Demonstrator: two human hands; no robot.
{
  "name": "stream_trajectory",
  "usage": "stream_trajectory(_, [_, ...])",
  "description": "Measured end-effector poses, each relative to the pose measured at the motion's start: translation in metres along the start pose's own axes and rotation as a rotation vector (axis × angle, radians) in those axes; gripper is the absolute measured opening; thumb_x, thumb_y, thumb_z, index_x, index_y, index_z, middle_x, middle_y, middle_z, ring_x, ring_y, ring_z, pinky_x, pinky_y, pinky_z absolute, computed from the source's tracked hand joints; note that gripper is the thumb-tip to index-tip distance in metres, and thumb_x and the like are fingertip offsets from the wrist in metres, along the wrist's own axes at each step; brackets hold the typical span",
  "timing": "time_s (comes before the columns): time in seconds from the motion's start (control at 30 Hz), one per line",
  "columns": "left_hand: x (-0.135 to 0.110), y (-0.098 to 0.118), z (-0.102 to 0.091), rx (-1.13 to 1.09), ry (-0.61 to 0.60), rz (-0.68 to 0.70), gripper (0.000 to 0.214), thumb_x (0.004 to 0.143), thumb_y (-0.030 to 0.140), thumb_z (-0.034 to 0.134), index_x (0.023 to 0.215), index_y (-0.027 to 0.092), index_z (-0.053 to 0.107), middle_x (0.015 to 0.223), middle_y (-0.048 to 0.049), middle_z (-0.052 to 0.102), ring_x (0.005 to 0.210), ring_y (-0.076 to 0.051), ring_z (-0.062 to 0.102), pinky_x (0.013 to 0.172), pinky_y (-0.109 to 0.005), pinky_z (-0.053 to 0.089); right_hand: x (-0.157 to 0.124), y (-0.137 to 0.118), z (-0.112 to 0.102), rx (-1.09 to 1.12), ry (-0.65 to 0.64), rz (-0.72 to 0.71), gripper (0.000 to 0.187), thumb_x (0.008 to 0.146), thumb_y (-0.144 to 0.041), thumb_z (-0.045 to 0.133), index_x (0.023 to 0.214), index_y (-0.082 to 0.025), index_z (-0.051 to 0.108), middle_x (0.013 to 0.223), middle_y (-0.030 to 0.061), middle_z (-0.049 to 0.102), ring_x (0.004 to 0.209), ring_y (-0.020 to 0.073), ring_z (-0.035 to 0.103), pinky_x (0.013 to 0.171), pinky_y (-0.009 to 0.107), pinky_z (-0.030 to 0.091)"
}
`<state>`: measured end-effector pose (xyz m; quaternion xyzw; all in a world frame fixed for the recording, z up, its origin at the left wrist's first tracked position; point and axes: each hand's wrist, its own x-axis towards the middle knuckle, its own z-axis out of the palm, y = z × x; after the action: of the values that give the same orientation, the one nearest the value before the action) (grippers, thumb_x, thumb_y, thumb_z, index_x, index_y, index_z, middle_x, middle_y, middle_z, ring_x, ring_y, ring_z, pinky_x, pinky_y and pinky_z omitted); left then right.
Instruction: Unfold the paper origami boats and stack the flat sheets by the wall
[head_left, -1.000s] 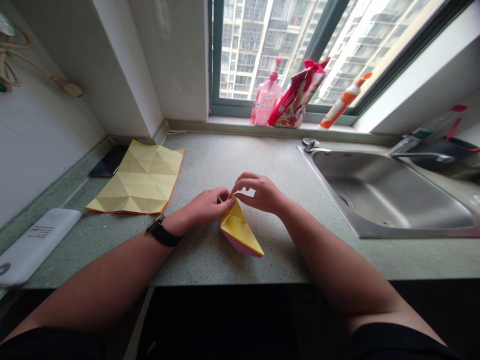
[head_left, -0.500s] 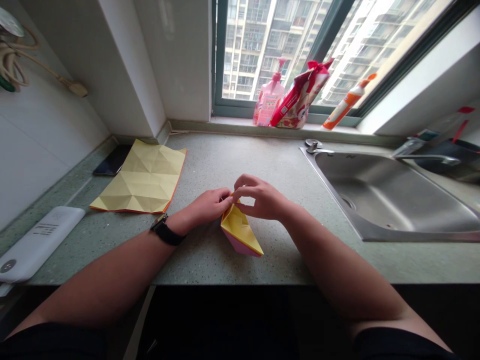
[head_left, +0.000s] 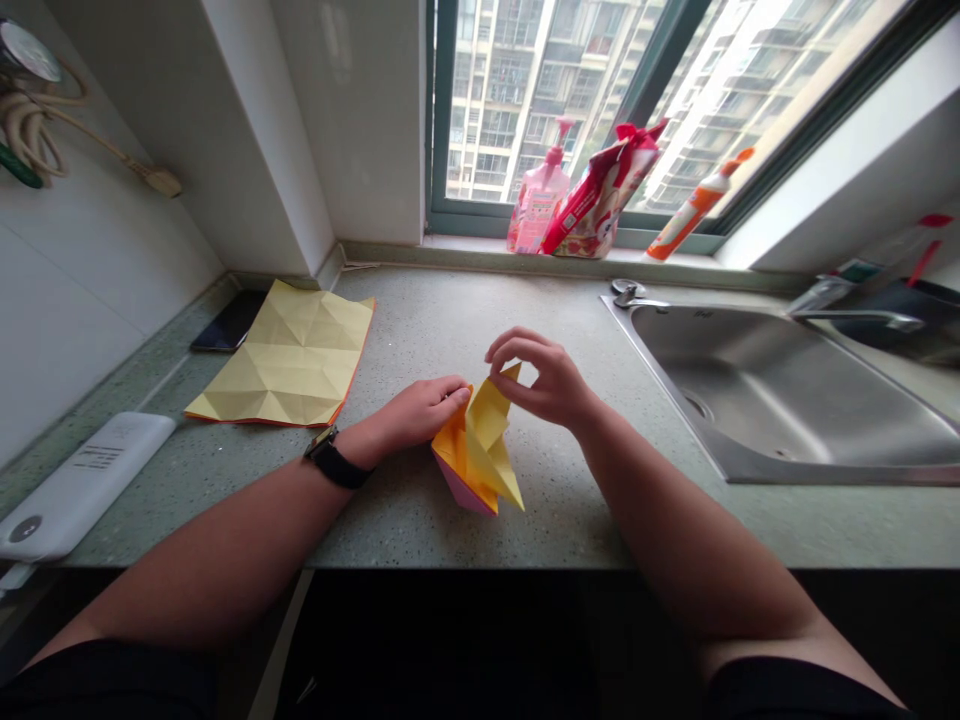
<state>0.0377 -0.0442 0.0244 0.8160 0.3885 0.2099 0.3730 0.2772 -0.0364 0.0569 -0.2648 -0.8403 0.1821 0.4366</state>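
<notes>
Between my hands is a piece of folded origami paper, an orange layer (head_left: 451, 443) with a pink outside, its lower tip over the counter. My left hand (head_left: 427, 408) is closed on the top edge of this orange layer, thumb against fingers. A yellow paper layer (head_left: 489, 432) stands partly out of the orange one, with creases across it. My right hand (head_left: 544, 380) pinches the upper edge of the yellow layer between thumb and fingers; one yellow corner sticks up beside the fingertips. A dark watch is on my left wrist.
Creased yellow sheets (head_left: 300, 350) with an orange edge lie at left, partly over a dark phone (head_left: 229, 322). A white power bank (head_left: 86, 485) lies nearer. On the right is a steel sink (head_left: 780, 390). A pink pump bottle (head_left: 538, 208) and a red bag (head_left: 604, 195) stand by the window.
My right hand has moved right and slightly up, drawing the yellow layer away from the orange one. The paper has opened between the hands. My left hand has stayed nearly in place.
</notes>
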Motion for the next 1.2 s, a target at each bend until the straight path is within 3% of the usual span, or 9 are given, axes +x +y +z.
stream_trajectory(0.17, [-0.003, 0.006, 0.001, -0.033, -0.036, 0.03, 0.039, 0.108, 0.046, 0.045, 0.111, 0.02, 0.075, 0.114, -0.009, 0.081, 0.101, -0.026, 0.073, 0.089, -0.036, 0.055, -0.002, 0.036, -0.01, 0.15, 0.389, 0.418, 0.017, 0.086, -0.039, 0.074, 0.088, -0.026, 0.064, 0.083, -0.0007, 0.066, 0.076, 0.0176, 0.065, 0.068, 0.032, 0.055])
stream_trajectory(0.3, [-0.007, 0.014, 0.001, -0.052, -0.085, 0.054, 0.04, 0.106, 0.053, 0.052, 0.105, 0.021, 0.075, 0.107, -0.0068, 0.081, 0.095, -0.024, 0.073, 0.085, -0.034, 0.054, -0.006, 0.059, -0.012, 0.108, 0.504, 0.693, 0.021, 0.077, -0.043, 0.071, 0.083, -0.025, 0.061, 0.073, -0.0021, 0.062, 0.065, 0.0161, 0.059, 0.057, 0.029, 0.049])
stream_trajectory(0.4, [-0.006, 0.01, -0.001, -0.043, 0.098, -0.035, 0.047, 0.101, 0.066, 0.06, 0.092, 0.02, 0.069, 0.091, -0.0046, 0.075, 0.082, -0.021, 0.068, 0.075, -0.032, 0.052, -0.007, 0.065, -0.011, 0.051, 0.511, 0.784, 0.021, 0.071, -0.041, 0.069, 0.081, -0.025, 0.062, 0.074, -0.0015, 0.063, 0.065, 0.0166, 0.059, 0.055, 0.029, 0.049])
stream_trajectory(0.5, [0.0, -0.005, -0.004, -0.092, 0.44, -0.154, 0.049, 0.093, 0.065, 0.074, 0.109, 0.019, 0.064, 0.109, -0.0078, 0.073, 0.084, -0.02, 0.068, 0.073, -0.031, 0.055, -0.008, 0.064, -0.007, 0.003, 0.469, 0.805, 0.02, 0.071, -0.041, 0.067, 0.081, -0.024, 0.063, 0.075, -0.0011, 0.065, 0.064, 0.0165, 0.059, 0.056, 0.029, 0.049])
stream_trajectory(0.57, [0.005, -0.014, -0.006, -0.18, 0.566, -0.217, 0.064, 0.09, 0.057, 0.081, 0.135, 0.02, 0.056, 0.132, -0.0136, 0.067, 0.089, -0.019, 0.07, 0.07, -0.03, 0.058, -0.008, 0.062, -0.003, -0.02, 0.429, 0.807, 0.018, 0.071, -0.04, 0.066, 0.081, -0.024, 0.063, 0.074, -0.001, 0.066, 0.064, 0.0167, 0.059, 0.057, 0.03, 0.049])
stream_trajectory(0.7, [0.012, -0.022, -0.008, -0.375, 0.514, -0.286, 0.084, 0.092, 0.049, 0.083, 0.159, 0.022, 0.039, 0.148, -0.0193, 0.059, 0.093, -0.019, 0.073, 0.059, -0.024, 0.058, -0.007, 0.054, 0.007, -0.045, 0.354, 0.801, 0.014, 0.073, -0.037, 0.065, 0.079, -0.025, 0.063, 0.069, -0.0012, 0.065, 0.063, 0.0176, 0.061, 0.057, 0.03, 0.048])
stream_trajectory(0.9, [0.014, -0.026, -0.006, -0.372, 0.464, -0.255, 0.028, 0.101, 0.031, 0.072, 0.125, 0.018, 0.065, 0.116, -0.0102, 0.073, 0.089, -0.018, 0.073, 0.057, -0.02, 0.057, -0.007, 0.043, 0.016, 0.036, 0.301, 0.78, 0.016, 0.078, -0.037, 0.069, 0.082, -0.025, 0.06, 0.074, -0.0019, 0.066, 0.057, 0.0146, 0.062, 0.051, 0.028, 0.051])
stream_trajectory(1.03, [0.016, -0.026, -0.005, -0.418, 0.472, -0.287, 0.019, 0.102, 0.023, 0.067, 0.12, 0.018, 0.065, 0.107, -0.0085, 0.075, 0.083, -0.017, 0.074, 0.057, -0.02, 0.058, -0.007, 0.043, 0.018, 0.046, 0.265, 0.728, 0.023, 0.085, -0.045, 0.069, 0.087, -0.025, 0.06, 0.083, 0.0002, 0.068, 0.06, 0.0152, 0.065, 0.053, 0.029, 0.055])
stream_trajectory(1.2, [0.017, -0.016, -0.009, -0.556, 0.484, -0.373, 0.018, 0.105, 0.023, 0.06, 0.122, 0.016, 0.065, 0.122, -0.0135, 0.075, 0.077, -0.016, 0.074, 0.053, -0.023, 0.058, -0.01, 0.044, 0.018, -0.105, 0.195, 0.515, 0.032, 0.096, -0.055, 0.068, 0.104, -0.025, 0.063, 0.106, 0.005, 0.07, 0.066, 0.0154, 0.068, 0.063, 0.034, 0.059])
